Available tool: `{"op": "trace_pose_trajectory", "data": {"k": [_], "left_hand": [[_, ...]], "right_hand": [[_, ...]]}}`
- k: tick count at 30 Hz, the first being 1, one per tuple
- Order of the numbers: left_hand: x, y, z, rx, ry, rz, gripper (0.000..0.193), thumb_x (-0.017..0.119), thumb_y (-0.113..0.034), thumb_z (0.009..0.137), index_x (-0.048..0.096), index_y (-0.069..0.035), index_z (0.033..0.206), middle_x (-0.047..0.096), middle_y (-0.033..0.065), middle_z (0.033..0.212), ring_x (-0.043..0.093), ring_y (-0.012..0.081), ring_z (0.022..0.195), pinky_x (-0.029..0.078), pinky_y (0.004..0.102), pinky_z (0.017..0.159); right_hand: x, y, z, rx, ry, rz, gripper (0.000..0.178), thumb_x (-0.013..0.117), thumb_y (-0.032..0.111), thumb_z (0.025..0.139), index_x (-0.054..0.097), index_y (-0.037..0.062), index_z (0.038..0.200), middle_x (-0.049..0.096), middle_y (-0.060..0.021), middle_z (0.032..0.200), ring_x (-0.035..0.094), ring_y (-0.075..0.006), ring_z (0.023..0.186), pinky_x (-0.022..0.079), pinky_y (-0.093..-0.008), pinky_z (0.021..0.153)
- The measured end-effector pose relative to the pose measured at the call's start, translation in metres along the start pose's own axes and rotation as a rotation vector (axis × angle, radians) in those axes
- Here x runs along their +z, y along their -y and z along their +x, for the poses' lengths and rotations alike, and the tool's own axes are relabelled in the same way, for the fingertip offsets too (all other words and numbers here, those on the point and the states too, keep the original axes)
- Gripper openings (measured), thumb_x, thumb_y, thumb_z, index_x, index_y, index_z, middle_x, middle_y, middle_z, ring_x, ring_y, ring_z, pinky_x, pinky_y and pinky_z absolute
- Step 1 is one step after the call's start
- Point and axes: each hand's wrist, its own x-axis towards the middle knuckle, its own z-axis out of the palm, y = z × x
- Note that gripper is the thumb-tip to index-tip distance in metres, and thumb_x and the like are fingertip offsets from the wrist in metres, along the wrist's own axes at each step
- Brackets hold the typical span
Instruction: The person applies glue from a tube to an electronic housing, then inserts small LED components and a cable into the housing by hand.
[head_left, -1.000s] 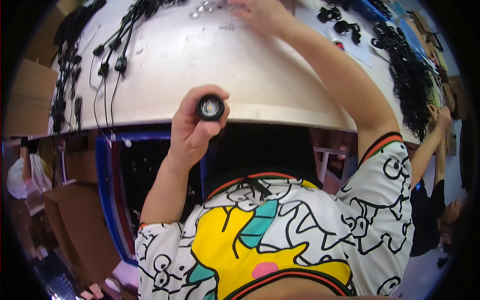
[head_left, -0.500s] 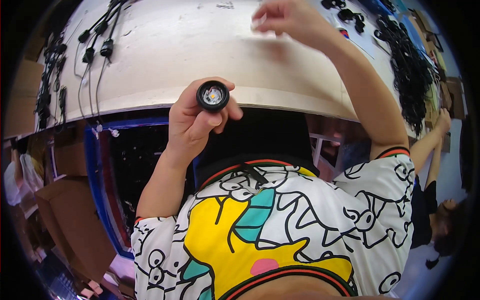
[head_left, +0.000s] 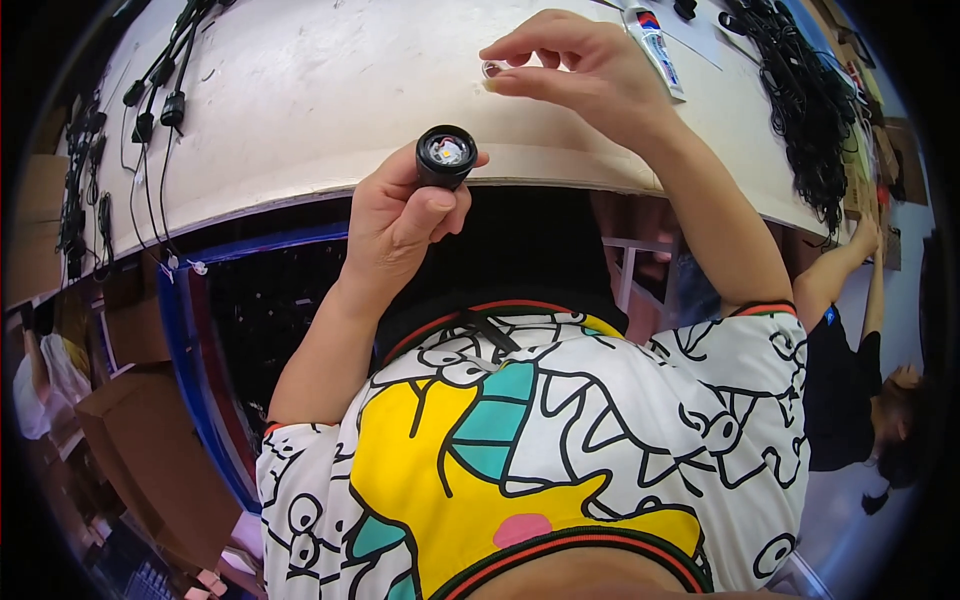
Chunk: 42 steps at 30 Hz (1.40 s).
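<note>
My left hand (head_left: 395, 215) is closed round a black cylindrical lamp housing (head_left: 431, 171) near the table's front edge. Its open round end faces up, and a small yellow LED chip and a bit of red wire show inside. Farther off and to the right, my right hand (head_left: 605, 80) pinches a small clear round piece, like a lens (head_left: 492, 70), between thumb and forefinger over the table. The fingertips cover part of that piece. The two hands are apart.
A white-and-blue squeeze tube (head_left: 655, 55) lies beside my right hand. Black cables are heaped at the right (head_left: 805, 130), and corded black parts (head_left: 160, 95) lie at the left of the pale table (head_left: 300, 110). Another person (head_left: 845, 390) is at the right; a brown carton (head_left: 150, 450) stands lower left.
My right hand, blurred and farther up before, has come nearer, and the clear piece now shows in its pinch. The lamp housing has shifted slightly up and right in my left hand.
</note>
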Motion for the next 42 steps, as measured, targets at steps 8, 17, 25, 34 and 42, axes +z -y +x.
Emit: {"op": "trace_pose_trajectory", "data": {"k": [8,17,25,34,42], "left_hand": [[0.015,0.002,0.005,-0.006,-0.093,0.109,0.055,0.061,-0.050,0.071,0.053,0.000,0.095,0.045,-0.0007,0.059,0.036,0.0060,0.048,0.026,0.0186,0.044],[0.031,0.001,0.012,-0.088,-0.108,0.345,0.038,0.053,-0.039,0.080,0.052,-0.001,0.082,0.044,-0.0002,0.056,0.039,0.0065,0.048,0.029,0.0195,0.043],[0.021,-0.001,0.001,0.023,-0.074,0.113,0.062,0.062,-0.054,0.069,0.053,0.000,0.100,0.044,-0.0006,0.055,0.038,0.0054,0.046,0.026,0.0177,0.042],[0.012,-0.002,0.000,-0.014,-0.079,0.135,0.062,0.063,-0.052,0.069,0.052,0.001,0.100,0.044,-0.0013,0.056,0.039,0.0055,0.047,0.026,0.0177,0.044],[0.004,-0.003,-0.002,-0.034,-0.098,0.128,0.059,0.063,-0.046,0.071,0.051,0.004,0.100,0.045,-0.0002,0.058,0.040,0.0060,0.050,0.027,0.0181,0.045]], "right_hand": [[0.005,0.019,-0.015,-0.262,0.124,0.333,0.021,0.068,0.010,0.069,0.066,0.0056,0.089,0.060,-0.0047,0.084,0.056,-0.0137,0.075,0.045,-0.0216,0.065],[-0.016,0.025,-0.036,-0.066,0.175,0.366,0.032,0.069,0.013,0.069,0.062,0.0064,0.100,0.061,-0.0055,0.096,0.053,-0.0089,0.079,0.039,-0.0199,0.060],[-0.136,-0.118,-0.029,0.303,-0.511,-0.312,0.031,0.065,0.021,0.074,0.060,0.0011,0.098,0.062,-0.0083,0.088,0.058,-0.0129,0.078,0.044,-0.0245,0.067],[-0.139,-0.151,-0.001,0.731,-0.404,-0.611,0.051,0.064,0.047,0.065,0.060,0.0078,0.097,0.061,-0.0088,0.095,0.057,-0.0216,0.090,0.043,-0.0330,0.076],[-0.075,-0.064,-0.005,0.113,-0.223,-0.383,0.037,0.065,0.036,0.069,0.062,0.0036,0.087,0.060,-0.0061,0.078,0.052,-0.0164,0.065,0.042,-0.0273,0.060]]}}
